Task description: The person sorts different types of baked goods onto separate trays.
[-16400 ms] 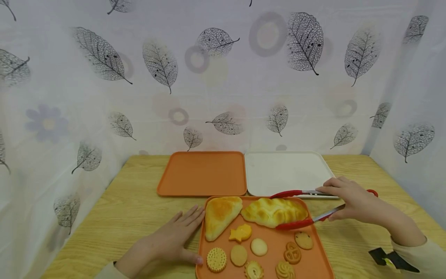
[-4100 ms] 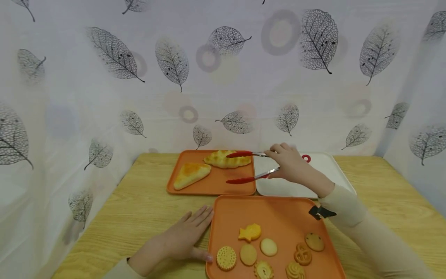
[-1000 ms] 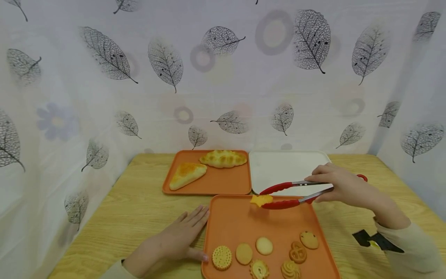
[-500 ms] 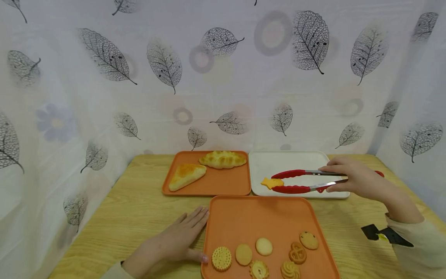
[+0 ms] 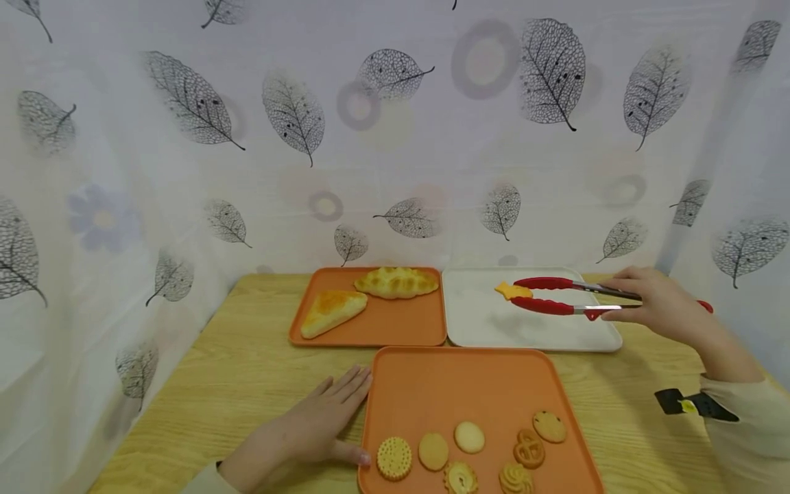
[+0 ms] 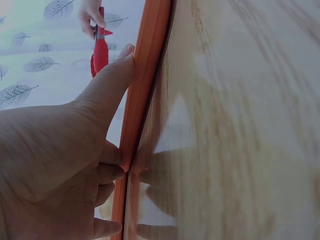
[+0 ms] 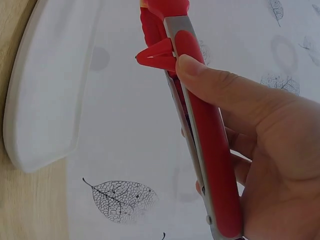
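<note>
My right hand (image 5: 663, 305) grips red-and-silver tongs (image 5: 549, 305) between thumb and fingers. Pinched in the tips of the tongs is a fish-shaped cracker (image 5: 513, 291), held above the white tray (image 5: 481, 329). In the right wrist view the thumb presses the red handle of the tongs (image 7: 215, 160). My left hand (image 5: 308, 425) lies with straight fingers against the left edge of the near orange tray (image 5: 432, 384). In the left wrist view, its thumb touches the rim of that tray (image 6: 142, 75).
Several cookies lie on the near tray, among them a pretzel-shaped one (image 5: 529, 449) and a round dotted one (image 5: 393, 458). The far orange tray (image 5: 382, 329) bears a triangular bread (image 5: 333, 312) and a braided bread (image 5: 396, 283). A leaf-patterned curtain (image 5: 395, 158) stands behind the table.
Both breads have gone from the near tray to the far orange tray. The tongs then lifted the fish-shaped cracker off the near tray and carried it over the white tray. My left hand stayed put.
</note>
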Tool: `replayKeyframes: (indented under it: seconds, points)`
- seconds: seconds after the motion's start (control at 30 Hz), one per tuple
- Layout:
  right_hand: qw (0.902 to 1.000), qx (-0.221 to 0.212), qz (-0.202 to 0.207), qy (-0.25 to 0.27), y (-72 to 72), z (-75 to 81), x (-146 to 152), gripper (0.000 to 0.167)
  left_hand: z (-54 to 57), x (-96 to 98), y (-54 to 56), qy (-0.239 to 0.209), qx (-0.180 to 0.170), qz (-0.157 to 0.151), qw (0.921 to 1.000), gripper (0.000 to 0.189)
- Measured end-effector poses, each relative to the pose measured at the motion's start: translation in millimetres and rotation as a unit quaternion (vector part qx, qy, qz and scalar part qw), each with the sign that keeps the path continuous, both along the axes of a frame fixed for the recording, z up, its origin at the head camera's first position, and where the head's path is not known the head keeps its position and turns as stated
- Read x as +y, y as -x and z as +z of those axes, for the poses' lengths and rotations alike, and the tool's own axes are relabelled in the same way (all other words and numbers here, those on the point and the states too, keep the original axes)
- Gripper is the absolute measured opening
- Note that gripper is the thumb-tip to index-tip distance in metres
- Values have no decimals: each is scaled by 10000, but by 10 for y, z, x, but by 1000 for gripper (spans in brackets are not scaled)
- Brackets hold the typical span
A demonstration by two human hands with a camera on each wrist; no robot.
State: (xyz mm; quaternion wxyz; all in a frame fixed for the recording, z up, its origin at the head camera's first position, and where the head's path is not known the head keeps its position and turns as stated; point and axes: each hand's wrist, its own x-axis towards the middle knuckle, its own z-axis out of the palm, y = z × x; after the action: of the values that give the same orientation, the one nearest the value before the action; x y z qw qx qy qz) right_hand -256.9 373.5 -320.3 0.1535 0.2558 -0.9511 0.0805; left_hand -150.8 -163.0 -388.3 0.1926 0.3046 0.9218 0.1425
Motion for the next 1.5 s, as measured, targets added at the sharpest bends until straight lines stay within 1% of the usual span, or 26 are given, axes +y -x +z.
replayKeyframes:
  seconds: [0.17,0.3,0.4,0.7,0.83,0.97,1.17,1.3,1.5]
  points:
    - [9988,-260,-410,20,34,-37,115,56,-6,-5,8,-9,-16,-8,10000,111]
    - [9951,-519,-828,-119,56,-56,184,60,-8,-7,11,-20,-36,-13,10000,111]
    - [9919,-594,-1099,-228,64,-74,226,63,-9,-7,11,-7,-26,-15,10000,111]
    - [9780,-764,-1870,-522,107,-177,322,69,-3,-6,13,-23,26,-25,10000,111]
    - [9717,-887,-2133,-485,130,-239,351,70,3,-6,13,-9,15,-35,10000,111]
    - [9667,-1044,-2305,-382,132,-270,363,70,14,-4,16,-31,8,-34,10000,111]
    - [9590,-1278,-2487,-465,129,-285,360,71,22,-1,13,-19,48,-48,10000,111]
    - [9571,-1334,-2530,-471,128,-293,356,72,18,-2,12,-34,66,-53,10000,111]
    - [9552,-1413,-2560,-453,133,-284,376,79,12,-5,7,-17,96,-62,9999,111]
